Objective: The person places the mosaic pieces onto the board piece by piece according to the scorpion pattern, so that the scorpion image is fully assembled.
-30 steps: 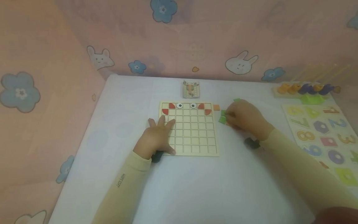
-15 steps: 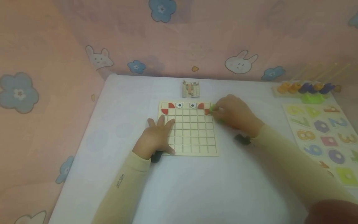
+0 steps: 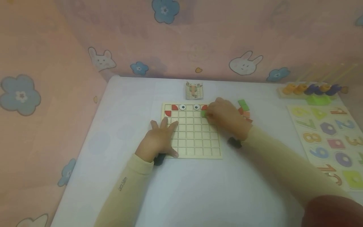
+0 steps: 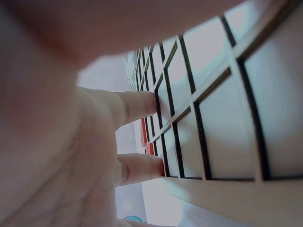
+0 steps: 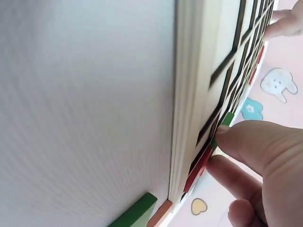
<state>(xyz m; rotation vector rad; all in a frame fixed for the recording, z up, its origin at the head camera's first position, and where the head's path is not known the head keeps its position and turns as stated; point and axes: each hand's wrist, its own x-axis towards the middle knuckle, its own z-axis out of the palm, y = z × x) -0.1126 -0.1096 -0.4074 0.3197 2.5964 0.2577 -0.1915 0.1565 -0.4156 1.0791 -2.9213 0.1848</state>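
Observation:
A wooden grid board [image 3: 190,143] lies flat on the table, with quarter-circle red tiles [image 3: 168,113] and two round eye tiles [image 3: 182,107] in its upper rows. My left hand [image 3: 158,138] rests with spread fingers on the board's left side; in the left wrist view two fingertips [image 4: 150,165] touch the grid. Over the upper right corner, my right hand [image 3: 227,116] pinches a green square tile [image 3: 203,114] between thumb and finger. The right wrist view shows this tile at the grid, beside a red tile [image 5: 198,170]. The hand hides part of that corner.
Loose green [image 3: 243,105], orange [image 3: 246,114] and red tiles lie right of the board. Behind it is a small picture card [image 3: 194,90]. A number puzzle board [image 3: 326,154] and a rack with yellow and blue pieces [image 3: 310,90] stand at right.
My right hand has moved left from the loose tiles onto the board's upper right, carrying a green tile. The left hand has stayed in place.

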